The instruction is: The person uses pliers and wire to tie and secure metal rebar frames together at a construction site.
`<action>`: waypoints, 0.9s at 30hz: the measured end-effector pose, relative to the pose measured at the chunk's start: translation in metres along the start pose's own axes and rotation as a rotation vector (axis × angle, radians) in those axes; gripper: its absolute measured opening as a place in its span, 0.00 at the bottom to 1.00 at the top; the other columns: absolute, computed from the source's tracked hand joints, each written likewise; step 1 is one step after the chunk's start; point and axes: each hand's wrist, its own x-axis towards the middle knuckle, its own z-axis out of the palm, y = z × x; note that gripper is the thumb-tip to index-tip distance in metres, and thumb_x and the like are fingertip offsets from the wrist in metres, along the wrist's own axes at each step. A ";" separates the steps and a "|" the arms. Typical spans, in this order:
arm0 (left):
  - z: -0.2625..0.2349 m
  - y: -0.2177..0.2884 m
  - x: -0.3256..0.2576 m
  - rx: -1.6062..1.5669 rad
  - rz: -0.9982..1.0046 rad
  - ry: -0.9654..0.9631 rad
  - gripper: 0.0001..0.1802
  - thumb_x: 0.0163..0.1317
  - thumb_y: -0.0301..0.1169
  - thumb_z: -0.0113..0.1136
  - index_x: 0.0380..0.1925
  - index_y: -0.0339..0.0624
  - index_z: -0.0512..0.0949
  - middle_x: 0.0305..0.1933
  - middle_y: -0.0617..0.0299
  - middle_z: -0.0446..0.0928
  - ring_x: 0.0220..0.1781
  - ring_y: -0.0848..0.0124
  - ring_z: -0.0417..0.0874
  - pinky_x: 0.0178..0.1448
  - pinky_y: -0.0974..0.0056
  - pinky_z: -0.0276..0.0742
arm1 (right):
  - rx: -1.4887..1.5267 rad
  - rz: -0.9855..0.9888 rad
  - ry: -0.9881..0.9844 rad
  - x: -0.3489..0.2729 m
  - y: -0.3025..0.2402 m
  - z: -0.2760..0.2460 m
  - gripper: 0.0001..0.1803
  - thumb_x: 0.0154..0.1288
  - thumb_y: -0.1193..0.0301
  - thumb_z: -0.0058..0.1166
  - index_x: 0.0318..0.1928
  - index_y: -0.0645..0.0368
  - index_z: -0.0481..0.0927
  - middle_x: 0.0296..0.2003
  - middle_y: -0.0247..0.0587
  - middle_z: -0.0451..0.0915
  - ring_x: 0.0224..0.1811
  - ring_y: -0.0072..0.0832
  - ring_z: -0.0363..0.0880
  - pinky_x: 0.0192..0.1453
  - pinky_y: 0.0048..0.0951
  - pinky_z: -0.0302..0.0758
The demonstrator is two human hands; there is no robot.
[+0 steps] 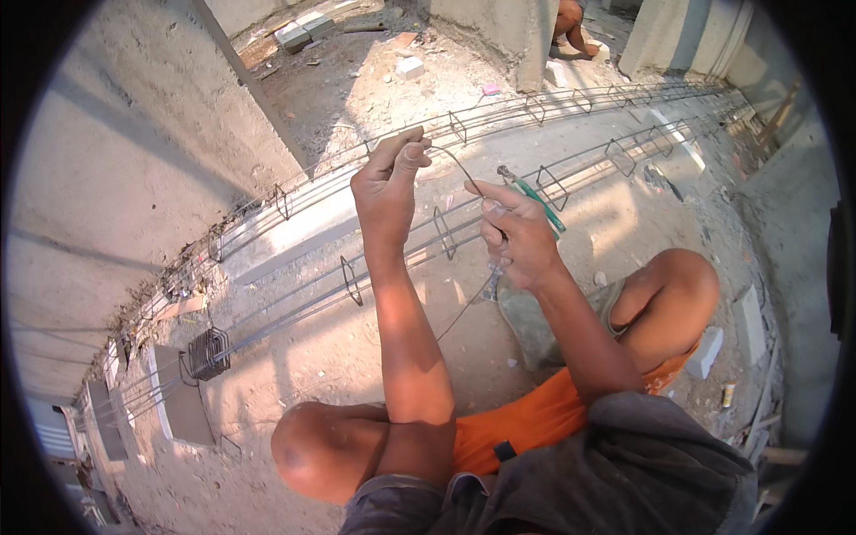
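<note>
My left hand [385, 192] is raised over the far rebar cage [312, 194], thumb and fingers pinched on one end of a thin dark wire [460, 164]. The wire bows across to my right hand [520, 234], whose fingers are closed round it. A thin length of wire hangs below that hand toward my left forearm. Just behind my right hand are green-handled pincers [546, 203]; whether the hand touches them I cannot tell. The near rebar cage [392, 260], long bars with square stirrups, passes behind both arms.
A bundle of stirrups [208, 354] sits at the near cage's left end. Pale blocks [183, 392] prop the bars there. Concrete columns [178, 98] stand beyond. At the far top another person's hand [588, 49] is by a white block. My bent knees flank the dusty ground [312, 357].
</note>
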 end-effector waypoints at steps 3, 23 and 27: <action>0.000 0.004 0.004 0.129 0.103 0.045 0.17 0.70 0.39 0.61 0.46 0.34 0.84 0.36 0.61 0.84 0.37 0.76 0.81 0.46 0.69 0.75 | -0.055 -0.021 0.019 -0.003 -0.009 0.008 0.23 0.75 0.70 0.48 0.67 0.64 0.70 0.17 0.27 0.66 0.14 0.14 0.58 0.16 0.19 0.56; 0.002 0.074 0.030 0.003 0.169 -0.230 0.18 0.69 0.42 0.62 0.37 0.33 0.84 0.33 0.55 0.85 0.32 0.73 0.82 0.41 0.70 0.76 | -1.748 -0.484 -0.255 -0.033 -0.137 0.013 0.23 0.67 0.77 0.45 0.63 0.62 0.74 0.33 0.62 0.82 0.36 0.47 0.84 0.43 0.43 0.78; 0.018 0.105 0.089 0.128 0.126 -0.319 0.19 0.71 0.42 0.59 0.44 0.35 0.82 0.38 0.57 0.85 0.35 0.78 0.80 0.43 0.72 0.73 | -2.188 -0.533 -0.292 -0.040 -0.179 0.032 0.24 0.65 0.79 0.44 0.62 0.61 0.75 0.32 0.59 0.82 0.33 0.47 0.84 0.42 0.46 0.78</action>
